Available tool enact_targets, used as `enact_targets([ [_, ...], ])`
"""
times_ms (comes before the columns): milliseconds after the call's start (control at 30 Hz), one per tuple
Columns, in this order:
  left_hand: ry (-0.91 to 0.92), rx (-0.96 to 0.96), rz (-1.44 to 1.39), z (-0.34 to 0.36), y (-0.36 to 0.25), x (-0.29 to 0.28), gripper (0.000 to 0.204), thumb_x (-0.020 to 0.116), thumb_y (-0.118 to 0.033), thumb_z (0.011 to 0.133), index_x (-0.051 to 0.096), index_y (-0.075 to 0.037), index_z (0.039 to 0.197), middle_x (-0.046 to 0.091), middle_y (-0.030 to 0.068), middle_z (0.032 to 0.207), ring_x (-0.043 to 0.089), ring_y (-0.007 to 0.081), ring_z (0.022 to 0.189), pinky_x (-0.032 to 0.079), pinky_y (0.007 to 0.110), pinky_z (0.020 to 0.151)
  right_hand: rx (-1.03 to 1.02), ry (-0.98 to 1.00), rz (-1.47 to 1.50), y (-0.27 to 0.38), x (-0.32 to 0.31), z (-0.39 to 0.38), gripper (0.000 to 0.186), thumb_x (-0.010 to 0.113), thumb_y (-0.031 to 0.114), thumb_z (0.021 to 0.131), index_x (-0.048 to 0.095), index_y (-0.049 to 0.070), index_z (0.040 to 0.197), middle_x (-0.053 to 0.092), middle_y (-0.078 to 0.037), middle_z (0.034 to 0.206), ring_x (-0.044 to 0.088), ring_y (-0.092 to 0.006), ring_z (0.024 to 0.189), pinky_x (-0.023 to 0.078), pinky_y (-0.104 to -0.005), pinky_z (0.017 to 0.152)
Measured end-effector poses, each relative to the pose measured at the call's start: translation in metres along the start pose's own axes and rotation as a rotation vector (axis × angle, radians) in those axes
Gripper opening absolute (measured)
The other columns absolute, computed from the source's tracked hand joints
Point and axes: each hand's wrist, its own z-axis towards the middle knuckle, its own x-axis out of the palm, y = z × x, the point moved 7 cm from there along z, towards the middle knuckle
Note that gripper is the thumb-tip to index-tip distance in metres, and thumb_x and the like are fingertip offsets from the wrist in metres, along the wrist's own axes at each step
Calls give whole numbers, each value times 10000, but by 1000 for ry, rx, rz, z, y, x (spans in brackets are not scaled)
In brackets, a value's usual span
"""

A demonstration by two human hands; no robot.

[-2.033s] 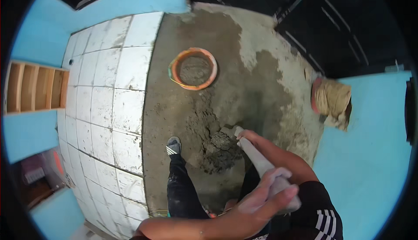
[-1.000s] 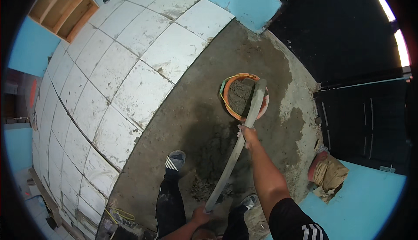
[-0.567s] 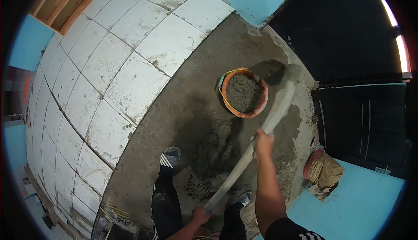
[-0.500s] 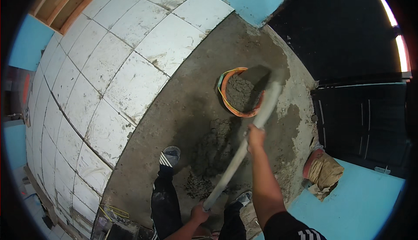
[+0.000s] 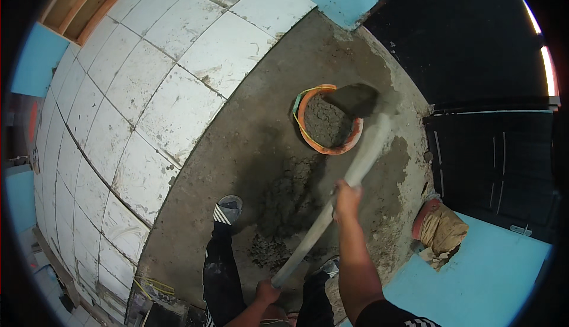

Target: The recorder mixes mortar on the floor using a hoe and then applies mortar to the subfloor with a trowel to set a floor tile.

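Both my hands grip the pale wooden handle (image 5: pixel 317 229) of a long hoe. My left hand (image 5: pixel 268 292) is wrapped round its near end, low in the picture. Farther up, my right hand (image 5: pixel 348 201) is closed round the middle of the shaft. The dark hoe blade (image 5: pixel 354 97) hangs over the far right rim of an orange bucket (image 5: pixel 332 150); whether it touches the rim I cannot tell. Grey wet mortar (image 5: pixel 323 119) fills much of the bucket. A heap of the same mortar (image 5: pixel 284 202) lies on the floor between the bucket and my feet.
White floor tiles (image 5: pixel 172 72) cover the left side, beside rough concrete (image 5: pixel 237 131). At right are a black door (image 5: pixel 468 167) and a torn paper sack (image 5: pixel 444 232) against a blue wall. A wooden shelf (image 5: pixel 83 7) stands far left. Yellow cord (image 5: pixel 157 285) lies near my left foot.
The hoe's head has shifted slightly right and down, and its blade now shows clearly above the bucket's far right rim. Both hands keep their hold. The view has shifted slightly.
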Motion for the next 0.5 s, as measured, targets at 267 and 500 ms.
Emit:
enact_targets([
  [267,-102,-127,94,-13,7,-8,381,758,-278,701,690,-44,994,688,206,926,663,379,911,522,459,796,119,44,132,-56,7,20,166,641,40,729,538,-7,851,557,-78,697,523,-180,529,425,-330,509],
  [500,69,97,189,-22,-65,-17,375,741,-359,755,683,-56,968,687,194,859,662,386,861,517,466,743,31,-163,285,-28,-135,23,166,627,67,731,546,-3,857,540,-85,692,532,-206,541,449,-334,515],
])
